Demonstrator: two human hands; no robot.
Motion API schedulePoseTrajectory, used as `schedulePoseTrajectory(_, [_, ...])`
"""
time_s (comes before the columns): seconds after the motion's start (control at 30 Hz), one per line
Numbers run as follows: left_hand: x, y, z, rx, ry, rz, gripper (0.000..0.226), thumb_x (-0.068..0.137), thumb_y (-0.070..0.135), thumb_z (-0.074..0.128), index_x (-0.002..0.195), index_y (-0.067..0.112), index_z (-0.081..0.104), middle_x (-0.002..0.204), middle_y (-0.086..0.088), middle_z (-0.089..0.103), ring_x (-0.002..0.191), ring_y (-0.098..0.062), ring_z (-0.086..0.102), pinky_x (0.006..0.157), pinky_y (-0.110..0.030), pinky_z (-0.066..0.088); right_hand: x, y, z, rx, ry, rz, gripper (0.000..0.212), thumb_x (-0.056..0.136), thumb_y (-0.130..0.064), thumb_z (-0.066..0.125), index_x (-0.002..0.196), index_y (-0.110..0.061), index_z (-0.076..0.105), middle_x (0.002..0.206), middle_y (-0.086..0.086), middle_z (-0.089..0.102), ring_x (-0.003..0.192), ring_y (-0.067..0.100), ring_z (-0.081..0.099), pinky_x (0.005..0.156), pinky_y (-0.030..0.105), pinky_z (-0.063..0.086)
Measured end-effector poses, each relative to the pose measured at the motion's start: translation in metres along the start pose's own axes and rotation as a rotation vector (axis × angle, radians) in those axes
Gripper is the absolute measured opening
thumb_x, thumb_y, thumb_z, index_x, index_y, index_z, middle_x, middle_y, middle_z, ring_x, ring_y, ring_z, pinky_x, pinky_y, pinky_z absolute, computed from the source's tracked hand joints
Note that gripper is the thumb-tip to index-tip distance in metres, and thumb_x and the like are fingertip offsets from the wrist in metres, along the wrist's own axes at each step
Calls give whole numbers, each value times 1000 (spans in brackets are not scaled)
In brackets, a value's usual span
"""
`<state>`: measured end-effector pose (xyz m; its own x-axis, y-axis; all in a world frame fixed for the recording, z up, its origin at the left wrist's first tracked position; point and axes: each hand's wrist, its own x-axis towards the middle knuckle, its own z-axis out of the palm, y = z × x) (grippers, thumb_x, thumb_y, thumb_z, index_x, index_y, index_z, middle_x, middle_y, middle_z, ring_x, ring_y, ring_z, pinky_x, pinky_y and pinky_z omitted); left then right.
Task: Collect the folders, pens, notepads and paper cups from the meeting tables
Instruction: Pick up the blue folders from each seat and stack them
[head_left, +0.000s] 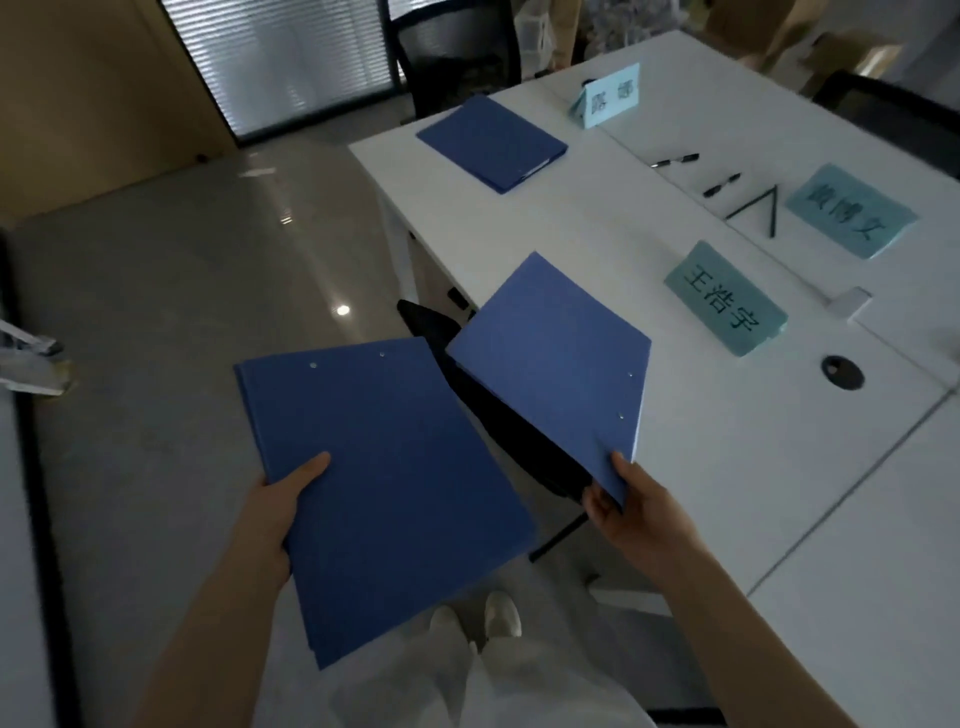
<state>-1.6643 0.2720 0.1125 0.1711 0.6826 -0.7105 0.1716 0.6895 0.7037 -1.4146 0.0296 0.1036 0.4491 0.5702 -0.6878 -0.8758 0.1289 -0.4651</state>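
The left hand (291, 499) grasps a blue folder (384, 488) by its left edge, thumb laid flat on the cover, fingers hidden beneath; this folder is held in the air over the floor, off the table's left edge. The right hand (618, 501) pinches the near corner of a 2nd blue folder (550, 364), thumb on top; that folder is tilted, and its far part hangs over the near left edge of the white table (701, 467), above a dark chair (498, 415) tucked below; whether it touches the tabletop I cannot tell.

A 3rd blue folder (491, 143) lies flat and untouched near the table's far left corner; papers show at its open side. 4 dark pens lie toward the table's middle seam: 1 pen (675, 160) farthest back, a shorter pen (722, 184) just in front of it, and 2 long pens (761, 205) meeting at their tips in an inverted V.

3 pale blue name cards stand on the table: 1 far card (613, 96) behind the 3rd folder, 1 near card (724, 299) just beside the 2nd folder, and 1 right card (852, 210) next to the pens. A round cable hole (842, 372) sits near the right card's side of the seam.
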Motion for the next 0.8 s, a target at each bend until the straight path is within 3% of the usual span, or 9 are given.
schedulePoseTrajectory(0.07, [-4, 1, -11, -26, 34, 1, 51, 75, 33, 80, 121, 16, 64, 110, -11, 70, 94, -37, 68, 75, -52, 57, 8, 1, 15, -101, -127, 34, 10, 95, -16, 47, 91, -15, 56, 63, -1, 62, 49, 9, 57, 48, 22, 50])
schedulePoseTrajectory(0.17, [-15, 2, -24, -93, 92, -3, 55, 75, 44, 77, 121, 16, 63, 111, -11, 71, 95, -34, 69, 70, -45, 57, 18, 1, 35, -252, -313, 117, 19, 92, -16, 49, 109, -15, 58, 86, 1, 67, 63, 11, 64, 48, 23, 49])
schedulePoseTrajectory(0.23, [-20, 1, -29, -130, 105, 5, 58, 76, 53, 72, 121, 17, 63, 110, -10, 71, 94, -32, 69, 67, -41, 56, 26, 0, 41, -348, -377, 179, 30, 90, -15, 52, 119, -15, 59, 103, 5, 69, 77, 15, 69, 54, 27, 54])
schedulePoseTrajectory(0.33, [-24, 0, -40, -170, 130, 32, 82, 58, 69, 72, 123, 19, 63, 112, -10, 72, 98, -34, 69, 72, -46, 57, 37, 0, 55, -562, -483, 234, 40, 87, -14, 56, 126, -17, 56, 120, 8, 67, 97, 24, 69, 70, 36, 59])
schedulePoseTrajectory(0.43, [-25, 0, -49, -192, 142, 59, 98, 47, 78, 75, 125, 20, 62, 114, -9, 72, 101, -34, 69, 82, -52, 56, 47, -1, 74, -781, -596, 280, 47, 83, -19, 70, 128, -19, 57, 126, 8, 65, 109, 28, 66, 83, 42, 57])
schedulePoseTrajectory(0.5, [-26, 1, -55, -238, 146, 58, 104, 42, 78, 79, 127, 20, 62, 118, -9, 70, 102, -34, 69, 87, -56, 54, 51, 0, 88, -958, -655, 295, 47, 84, -18, 70, 129, -17, 56, 126, 8, 65, 113, 30, 64, 92, 46, 53])
schedulePoseTrajectory(0.6, [-24, 4, -62, -285, 138, 70, 92, 51, 67, 82, 127, 19, 62, 117, -10, 71, 102, -35, 69, 85, -57, 55, 57, 9, 113, -1194, -683, 245, 43, 84, -27, 71, 124, -16, 61, 120, 5, 69, 108, 26, 67, 94, 44, 52])
schedulePoseTrajectory(0.7, [-13, 11, -73, -337, 156, 69, 79, 60, 53, 83, 127, 18, 62, 117, -11, 71, 100, -36, 69, 80, -56, 57, 68, 24, 143, -1469, -653, 65, 25, 86, -33, 69, 109, -22, 68, 107, -2, 72, 94, 15, 70, 90, 37, 56])
schedulePoseTrajectory(0.8, [4, 23, -89, -369, 168, 67, 74, 62, 42, 85, 127, 16, 62, 118, -12, 70, 100, -37, 69, 76, -54, 58, 81, 38, 170, -1731, -626, -107, 21, 85, -46, 65, 94, -27, 64, 91, -8, 70, 76, 10, 69, 66, 29, 58])
